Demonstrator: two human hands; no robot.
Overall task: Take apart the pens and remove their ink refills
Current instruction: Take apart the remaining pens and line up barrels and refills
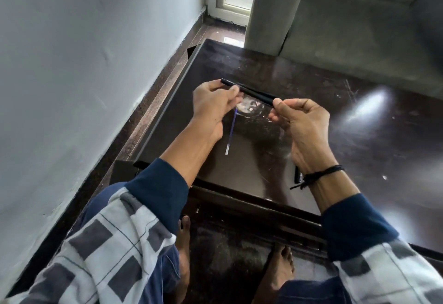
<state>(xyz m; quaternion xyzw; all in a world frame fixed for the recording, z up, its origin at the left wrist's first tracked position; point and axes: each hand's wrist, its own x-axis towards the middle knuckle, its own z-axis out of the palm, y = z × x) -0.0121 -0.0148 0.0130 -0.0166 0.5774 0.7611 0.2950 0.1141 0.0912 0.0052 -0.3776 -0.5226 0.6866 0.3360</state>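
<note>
Fingers point(231, 91) of the left hand point(211, 105) are pinching one end of a slim black pen barrel point(251, 91), while the right hand point(302, 121) is gripping the opposite end between thumb and fingertips. The barrel is matte black, straight, and slanting down from left to right, held in the air above the desk point(359, 136). A thin ink refill point(231, 133), blue along its upper part and clear toward its lower tip, is hanging from under the left fingers, beside the left wrist. A small black ribbed pen part point(298, 175) is lying on the desk, partly hidden by the right wrist. The dark glossy desk is offering open surface to the right; its left edge is running near the wall point(72, 64), and a grey sofa point(359, 28) is standing beyond its far edge.
</note>
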